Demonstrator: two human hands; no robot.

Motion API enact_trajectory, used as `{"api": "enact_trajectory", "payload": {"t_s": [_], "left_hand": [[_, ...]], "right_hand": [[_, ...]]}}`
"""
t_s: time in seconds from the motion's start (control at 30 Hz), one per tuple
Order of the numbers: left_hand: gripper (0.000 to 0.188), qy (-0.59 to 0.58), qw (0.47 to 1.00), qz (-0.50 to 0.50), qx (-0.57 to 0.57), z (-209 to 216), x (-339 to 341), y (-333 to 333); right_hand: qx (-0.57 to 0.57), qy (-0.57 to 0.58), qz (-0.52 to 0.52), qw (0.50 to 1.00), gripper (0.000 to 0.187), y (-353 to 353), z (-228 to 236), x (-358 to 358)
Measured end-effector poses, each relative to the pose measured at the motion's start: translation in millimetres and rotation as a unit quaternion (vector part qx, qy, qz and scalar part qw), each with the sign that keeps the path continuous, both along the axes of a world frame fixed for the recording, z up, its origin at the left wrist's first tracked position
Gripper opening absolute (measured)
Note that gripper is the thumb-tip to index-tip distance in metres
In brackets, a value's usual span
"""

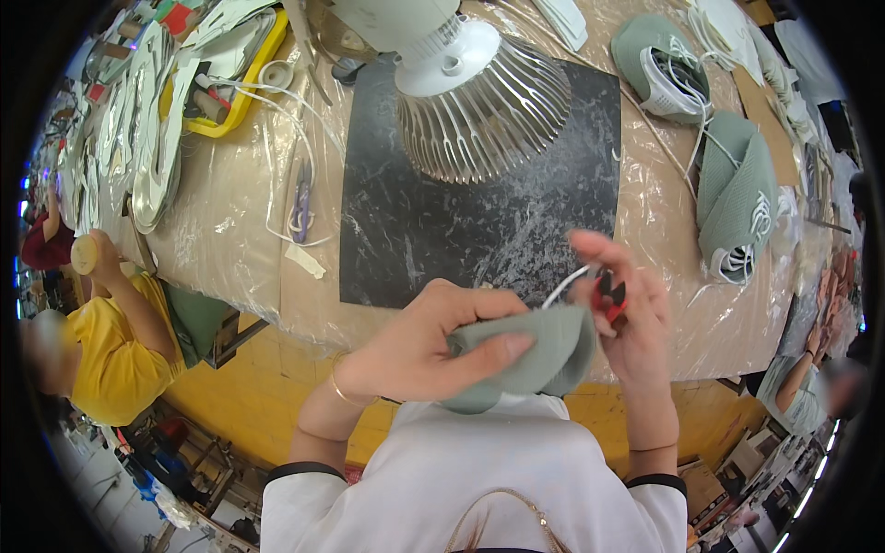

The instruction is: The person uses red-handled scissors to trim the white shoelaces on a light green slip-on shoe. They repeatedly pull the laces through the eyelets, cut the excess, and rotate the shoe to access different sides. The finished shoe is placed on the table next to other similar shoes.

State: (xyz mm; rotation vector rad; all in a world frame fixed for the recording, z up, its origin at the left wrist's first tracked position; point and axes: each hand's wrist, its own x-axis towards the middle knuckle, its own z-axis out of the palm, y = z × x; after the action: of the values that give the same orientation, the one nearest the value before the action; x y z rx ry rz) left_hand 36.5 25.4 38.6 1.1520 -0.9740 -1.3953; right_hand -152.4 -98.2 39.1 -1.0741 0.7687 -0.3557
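Close to my body, my left hand (433, 343) grips a grey-green knitted shoe upper (558, 346), thumb on top and fingers around its side. The upper is folded over, so its far side is hidden. To its right, my right hand (643, 323) is closed around a small red-and-black tool (608, 300), whose exact kind is blurred. A white lace (563, 287) runs from the upper toward these right-hand fingers; whether they pinch it I cannot tell.
A lamp with a slotted metal head (484, 106) hangs over a black mat (396, 249). Purple-handled snips (300, 207), a yellow tray (241, 118) and stacked white pieces (159, 175) lie left. Two laced uppers (659, 64) lie right. A person in yellow (124, 350) works at left.
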Motion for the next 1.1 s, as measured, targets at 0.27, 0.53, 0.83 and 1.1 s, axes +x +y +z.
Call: {"api": "enact_trajectory", "payload": {"t_s": [0.27,0.53,0.83,1.1], "left_hand": [[0.017,-0.049,0.997,0.024,0.055,-10.9,-4.5,2.6],[0.015,-0.064,0.996,0.009,0.055,-8.0,-2.6,0.9],[0.015,-0.034,0.998,0.004,0.052,-8.6,-2.4,0.0],[0.018,-0.008,0.993,0.071,0.090,-22.3,1.8,1.2]], "right_hand": [[-0.284,-0.041,0.021,0.958,0.042,-14.1,11.7,5.2],[-0.463,0.036,0.120,0.877,0.029,-3.5,9.8,18.0],[-0.389,0.022,0.111,0.914,0.023,7.5,9.3,13.8],[-0.211,-0.034,0.029,0.976,0.027,0.7,26.3,7.9]]}}
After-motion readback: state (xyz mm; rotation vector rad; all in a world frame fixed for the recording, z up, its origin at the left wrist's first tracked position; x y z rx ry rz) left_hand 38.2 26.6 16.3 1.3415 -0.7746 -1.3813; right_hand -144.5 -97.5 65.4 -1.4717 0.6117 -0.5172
